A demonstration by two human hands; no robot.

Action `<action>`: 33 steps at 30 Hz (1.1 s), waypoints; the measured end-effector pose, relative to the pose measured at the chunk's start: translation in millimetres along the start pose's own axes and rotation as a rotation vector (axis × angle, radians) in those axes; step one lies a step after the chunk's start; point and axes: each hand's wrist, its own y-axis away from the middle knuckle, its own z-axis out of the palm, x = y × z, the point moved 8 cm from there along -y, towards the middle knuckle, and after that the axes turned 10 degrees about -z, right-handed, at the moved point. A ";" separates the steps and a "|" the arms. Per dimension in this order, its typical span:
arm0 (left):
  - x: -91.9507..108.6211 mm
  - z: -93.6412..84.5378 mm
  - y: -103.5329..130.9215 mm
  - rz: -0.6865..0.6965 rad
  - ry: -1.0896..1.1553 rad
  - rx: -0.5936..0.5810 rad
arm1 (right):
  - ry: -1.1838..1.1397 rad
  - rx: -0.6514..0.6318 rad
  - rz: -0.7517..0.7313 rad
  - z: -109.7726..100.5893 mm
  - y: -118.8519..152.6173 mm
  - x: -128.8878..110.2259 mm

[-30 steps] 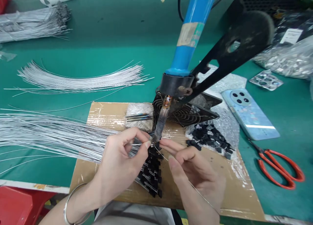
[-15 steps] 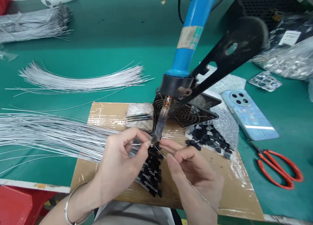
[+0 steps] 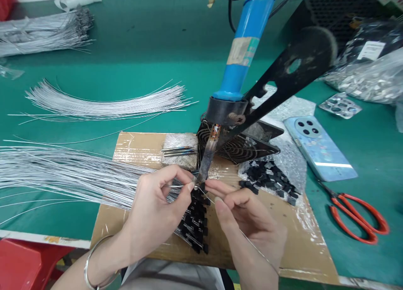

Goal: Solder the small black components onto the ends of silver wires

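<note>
A blue soldering iron hangs tip down in a black bracket. Just left of its tip, my left hand pinches a thin grey wire between thumb and forefinger. My right hand is closed on a strand of solder wire, which crosses the palm and runs up to the iron's tip. The joint at the tip is too small to make out. Below and behind my left hand lies a bundle of grey wires with black ends.
Cardboard lies under the work. Behind the iron is a black fan. To the right are small black pieces, a blue phone and red-handled scissors. Another wire bundle lies at the back left.
Both hands keep the same grip at the iron's tip. The view has shifted very slightly; nothing else has visibly moved.
</note>
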 end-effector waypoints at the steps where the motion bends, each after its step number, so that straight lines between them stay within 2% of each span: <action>1: -0.1 -0.2 0.2 0.001 0.005 0.000 | -0.004 0.008 0.005 -0.3 0.0 0.3; 9: -1.0 0.4 0.7 -0.017 0.010 0.006 | -0.012 0.007 0.009 1.4 0.1 -0.7; 13: -2.8 0.8 0.4 -0.035 0.014 0.003 | -0.023 0.058 0.045 -0.3 2.7 0.6; 18: -2.3 1.3 -0.9 -0.029 -0.002 0.006 | -0.014 0.003 0.015 1.2 1.8 0.5; 33: -1.7 0.0 0.8 -0.031 -0.021 0.006 | -0.040 0.017 0.017 0.5 1.1 0.7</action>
